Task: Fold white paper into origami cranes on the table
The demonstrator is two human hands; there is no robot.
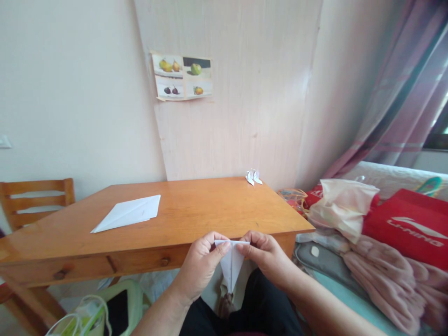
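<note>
My left hand (201, 263) and my right hand (264, 254) both pinch a small folded white paper (231, 263) in front of the near edge of the wooden table (196, 214). The paper tapers to a point hanging downward between my hands, over my lap. Thumbs and fingers of each hand press on its top corners. A larger folded white sheet (129, 212) lies flat on the table's left part. A small finished white paper figure (253, 177) stands at the table's far right corner by the wall.
A wooden chair (35, 198) stands left of the table. Bags (87, 312) sit on the floor below. To the right lie a plastic bag (345, 203), a red bag (409, 224) and a pink blanket (388, 275). A fruit picture (182, 76) hangs on the wall.
</note>
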